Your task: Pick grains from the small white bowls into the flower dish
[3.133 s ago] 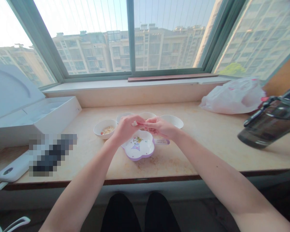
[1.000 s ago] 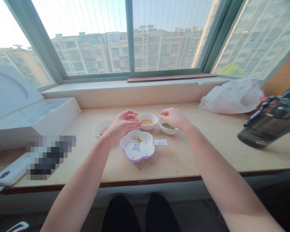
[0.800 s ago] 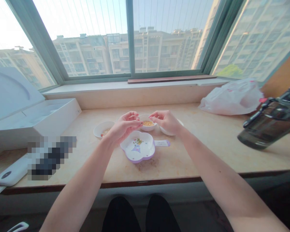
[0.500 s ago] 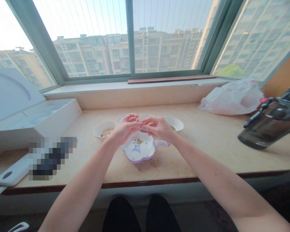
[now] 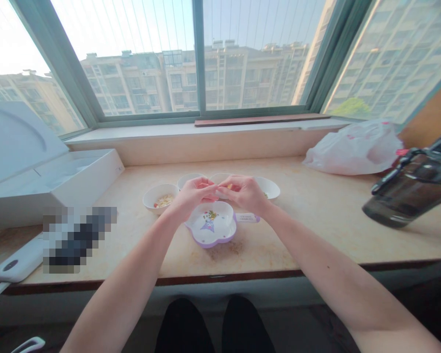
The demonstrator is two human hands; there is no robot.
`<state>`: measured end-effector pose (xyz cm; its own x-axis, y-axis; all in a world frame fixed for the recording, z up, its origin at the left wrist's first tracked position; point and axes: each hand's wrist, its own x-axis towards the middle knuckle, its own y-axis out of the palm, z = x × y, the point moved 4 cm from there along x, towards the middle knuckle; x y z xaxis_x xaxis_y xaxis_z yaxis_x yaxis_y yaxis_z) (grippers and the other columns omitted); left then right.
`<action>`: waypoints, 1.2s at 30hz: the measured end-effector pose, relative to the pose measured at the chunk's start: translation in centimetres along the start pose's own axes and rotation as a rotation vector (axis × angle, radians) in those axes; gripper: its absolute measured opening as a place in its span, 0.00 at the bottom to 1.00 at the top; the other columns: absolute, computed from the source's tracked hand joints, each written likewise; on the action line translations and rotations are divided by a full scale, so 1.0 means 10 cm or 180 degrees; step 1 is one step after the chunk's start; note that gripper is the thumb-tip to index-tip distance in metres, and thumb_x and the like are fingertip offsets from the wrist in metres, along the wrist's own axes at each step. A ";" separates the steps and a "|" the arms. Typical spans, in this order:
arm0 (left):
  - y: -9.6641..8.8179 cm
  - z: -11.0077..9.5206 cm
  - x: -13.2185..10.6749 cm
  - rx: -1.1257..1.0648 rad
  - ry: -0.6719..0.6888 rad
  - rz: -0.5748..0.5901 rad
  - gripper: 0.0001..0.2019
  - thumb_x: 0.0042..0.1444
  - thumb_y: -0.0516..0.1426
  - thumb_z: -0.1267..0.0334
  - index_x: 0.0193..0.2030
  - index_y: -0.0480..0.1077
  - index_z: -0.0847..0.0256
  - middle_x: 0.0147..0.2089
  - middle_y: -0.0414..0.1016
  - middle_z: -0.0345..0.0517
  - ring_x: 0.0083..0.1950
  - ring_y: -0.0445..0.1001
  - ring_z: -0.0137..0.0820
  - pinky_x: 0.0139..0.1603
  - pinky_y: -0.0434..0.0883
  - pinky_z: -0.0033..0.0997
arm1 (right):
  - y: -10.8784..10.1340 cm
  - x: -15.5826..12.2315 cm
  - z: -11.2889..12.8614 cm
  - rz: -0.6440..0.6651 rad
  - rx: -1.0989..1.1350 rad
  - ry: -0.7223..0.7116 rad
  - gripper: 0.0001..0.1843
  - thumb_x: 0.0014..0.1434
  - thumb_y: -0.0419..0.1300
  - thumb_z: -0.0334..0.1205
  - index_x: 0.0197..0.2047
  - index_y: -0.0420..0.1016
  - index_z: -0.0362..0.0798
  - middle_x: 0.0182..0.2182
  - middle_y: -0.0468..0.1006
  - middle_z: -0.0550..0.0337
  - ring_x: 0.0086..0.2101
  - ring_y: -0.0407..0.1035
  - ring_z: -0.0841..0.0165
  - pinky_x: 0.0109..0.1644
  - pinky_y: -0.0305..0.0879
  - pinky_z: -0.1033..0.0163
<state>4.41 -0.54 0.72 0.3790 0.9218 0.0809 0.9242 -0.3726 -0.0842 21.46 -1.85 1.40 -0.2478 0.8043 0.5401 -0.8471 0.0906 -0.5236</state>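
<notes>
My left hand (image 5: pixel 195 196) and my right hand (image 5: pixel 242 192) meet fingertip to fingertip above the far rim of a white and purple flower-shaped bowl (image 5: pixel 220 233). Both are closed in a pinch; whatever is between the fingers is too small to make out. A small heap of greenish bits (image 5: pixel 210 215) lies in that bowl, above a printed purple figure. Behind my hands stand several white bowls. The left bowl (image 5: pixel 149 198) holds pale flakes (image 5: pixel 164 200) with some reddish bits. The right bowl (image 5: pixel 271 188) is partly hidden by my right hand, as is the middle bowl (image 5: pixel 220 178).
At left lie an open white box (image 5: pixel 91 176), a white power bank (image 5: pixel 16 262) with a cable, and a blurred-out dark object (image 5: pixel 83 240). To the right are a plastic bag (image 5: pixel 353 147) and a dark bottle (image 5: pixel 400 196). The table's front edge (image 5: pixel 220 278) runs below my forearms.
My left hand's fingers have curled in and their tips have drawn closer to my right hand's. More of the back left bowl now shows. The bowls stay in place.
</notes>
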 end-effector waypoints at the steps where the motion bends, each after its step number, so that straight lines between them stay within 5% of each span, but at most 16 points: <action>1: -0.01 -0.02 -0.01 0.0344 0.0066 -0.0030 0.07 0.57 0.63 0.62 0.37 0.72 0.63 0.34 0.77 0.45 0.36 0.77 0.30 0.42 0.74 0.32 | -0.04 0.01 -0.01 -0.0021 -0.0174 -0.0010 0.13 0.62 0.63 0.47 0.36 0.85 0.49 0.34 0.84 0.57 0.30 0.71 0.68 0.35 0.65 0.63; 7: -0.07 -0.05 -0.13 0.2856 0.0343 0.0104 0.07 0.57 0.55 0.70 0.36 0.75 0.59 0.37 0.79 0.46 0.37 0.76 0.34 0.37 0.68 0.32 | -0.43 0.11 -0.25 -0.0281 -0.1452 0.0602 0.14 0.64 0.57 0.41 0.33 0.83 0.46 0.30 0.84 0.55 0.31 0.73 0.65 0.38 0.63 0.61; 11: -0.07 0.01 -0.17 0.3663 0.0383 0.0328 0.10 0.60 0.51 0.69 0.37 0.74 0.59 0.37 0.78 0.48 0.38 0.75 0.37 0.37 0.65 0.33 | -0.58 0.14 -0.39 -0.0170 -0.1918 0.1025 0.12 0.60 0.58 0.36 0.36 0.85 0.47 0.35 0.86 0.53 0.35 0.76 0.63 0.40 0.64 0.62; 20: 0.04 0.16 -0.15 0.3842 0.0630 0.0934 0.14 0.55 0.48 0.79 0.36 0.71 0.59 0.38 0.76 0.45 0.42 0.73 0.35 0.35 0.60 0.31 | -0.72 0.07 -0.56 0.0281 -0.2355 0.1717 0.09 0.54 0.64 0.37 0.35 0.87 0.49 0.37 0.87 0.53 0.38 0.79 0.61 0.38 0.67 0.64; 29: 0.09 0.18 -0.17 0.3767 0.0610 0.0998 0.12 0.54 0.48 0.79 0.30 0.68 0.59 0.38 0.76 0.45 0.37 0.71 0.34 0.37 0.61 0.32 | -0.73 0.01 -0.54 0.0617 -0.2390 0.2281 0.05 0.53 0.66 0.36 0.32 0.86 0.51 0.33 0.86 0.54 0.33 0.77 0.63 0.32 0.63 0.62; 36: 0.09 0.19 -0.17 0.3810 0.0658 0.1080 0.13 0.55 0.48 0.77 0.31 0.70 0.59 0.40 0.77 0.47 0.39 0.71 0.36 0.39 0.63 0.34 | -0.72 0.02 -0.55 0.0509 -0.2479 0.2117 0.10 0.56 0.66 0.46 0.37 0.86 0.52 0.37 0.86 0.52 0.37 0.78 0.59 0.36 0.65 0.60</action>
<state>4.56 -2.24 -1.35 0.6886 0.7248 0.0235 0.1985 -0.1572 -0.9674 30.05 0.88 1.69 0.1795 0.9807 0.0777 -0.2299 0.1186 -0.9660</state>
